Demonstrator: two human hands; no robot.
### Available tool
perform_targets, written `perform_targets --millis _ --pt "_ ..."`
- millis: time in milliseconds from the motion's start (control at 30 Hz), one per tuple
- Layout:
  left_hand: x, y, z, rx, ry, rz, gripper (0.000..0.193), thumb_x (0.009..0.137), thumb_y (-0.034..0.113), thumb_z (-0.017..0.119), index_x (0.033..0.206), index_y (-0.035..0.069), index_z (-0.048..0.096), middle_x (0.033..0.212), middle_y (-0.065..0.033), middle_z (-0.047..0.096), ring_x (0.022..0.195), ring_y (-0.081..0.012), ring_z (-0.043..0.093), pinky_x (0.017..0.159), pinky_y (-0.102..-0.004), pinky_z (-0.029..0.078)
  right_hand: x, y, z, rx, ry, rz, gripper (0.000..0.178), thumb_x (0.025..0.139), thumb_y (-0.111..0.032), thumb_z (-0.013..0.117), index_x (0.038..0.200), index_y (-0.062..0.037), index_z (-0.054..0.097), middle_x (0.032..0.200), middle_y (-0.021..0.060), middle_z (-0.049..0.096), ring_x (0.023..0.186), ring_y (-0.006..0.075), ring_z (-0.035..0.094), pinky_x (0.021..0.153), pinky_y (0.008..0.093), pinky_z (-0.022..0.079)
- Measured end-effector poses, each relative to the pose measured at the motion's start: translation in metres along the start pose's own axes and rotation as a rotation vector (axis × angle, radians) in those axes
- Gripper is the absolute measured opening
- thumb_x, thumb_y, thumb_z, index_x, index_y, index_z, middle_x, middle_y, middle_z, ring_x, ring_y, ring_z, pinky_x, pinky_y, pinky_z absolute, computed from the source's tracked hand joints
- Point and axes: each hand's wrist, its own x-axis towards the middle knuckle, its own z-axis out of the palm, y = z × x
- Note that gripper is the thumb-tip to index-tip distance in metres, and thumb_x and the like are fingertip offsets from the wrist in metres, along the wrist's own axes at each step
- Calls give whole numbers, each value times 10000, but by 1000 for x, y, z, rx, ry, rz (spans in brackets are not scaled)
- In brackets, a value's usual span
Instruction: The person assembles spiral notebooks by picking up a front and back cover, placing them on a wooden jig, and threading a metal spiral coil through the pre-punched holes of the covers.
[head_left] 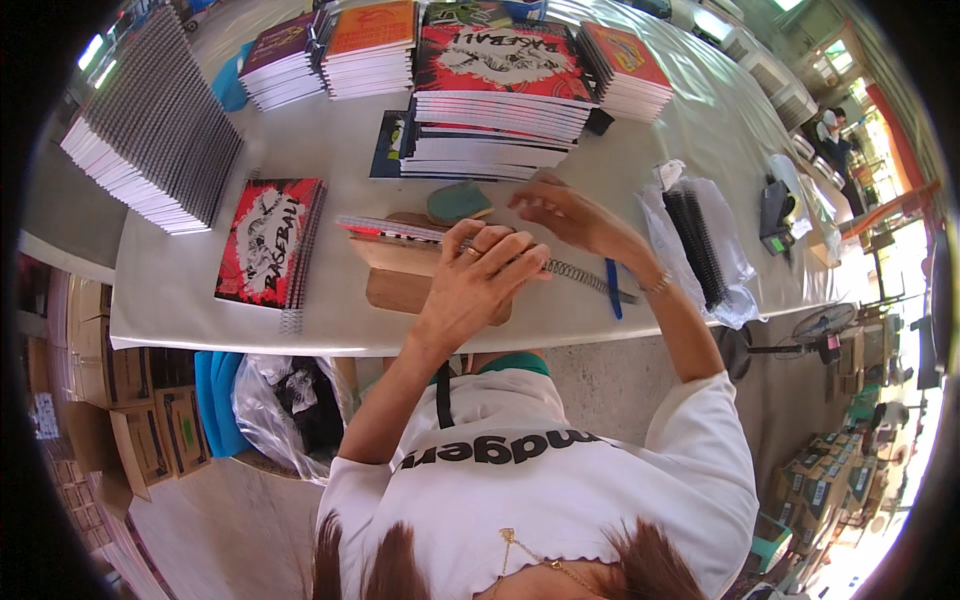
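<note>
- Left hand (482, 268) grips the book (385, 230) at a wooden block (395, 290).
- Right hand (570, 216), loosely open, hovers near the sponge (457, 203).
- Coil (588, 275) juts right of the left hand.

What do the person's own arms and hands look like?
Both hands are bare, without gloves. The left hand wears a gold-coloured ring. The right hand has a thin, pale bracelet at its wrist. White short sleeves cover the upper arms, leaving both forearms uncovered.
</note>
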Motion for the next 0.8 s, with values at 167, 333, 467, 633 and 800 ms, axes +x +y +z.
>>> perform_targets --millis 167,333,467,633,800 --pt "0 0 6 3 19 -15 280 800 306 679 1042 177 621 1044 24 586 1050 -153 558 1024 -406 320 54 25 43 -875 89 -732 397 886 -259 598 1275 -189 553 1312 103 510 1258 328 395 1017 464 381" --pt "3 -3 3 -29 13 -15 292 790 299 697 1034 164 610 1009 23 595 1040 -153 562 1023 -403 323 68 50 46 -487 -20 -430 439 838 -282 628 1263 -195 558 1243 141 531 1216 355 429 1016 475 368" --pt "2 -6 3 -7 30 -9 301 798 323 690 1035 158 605 1001 22 597 1028 -158 566 1019 -405 327 38 53 33 -408 113 -252 424 836 -248 638 1220 -89 552 1208 193 528 1155 383 459 972 471 395" --pt "2 -4 5 -21 17 -16 306 792 332 687 1032 159 606 1003 21 600 1024 -163 566 1011 -408 339 -18 35 12 -520 116 255 516 775 -197 709 1221 -28 513 1266 213 489 1181 389 446 1001 463 371" --pt "8 -3 0 -79 37 -21 293 783 307 692 1020 156 607 998 11 608 1030 -169 565 999 -409 360 -30 68 7 -681 -65 -13 628 672 -134 773 1213 -46 465 1444 197 364 1323 399 346 1102 453 313"
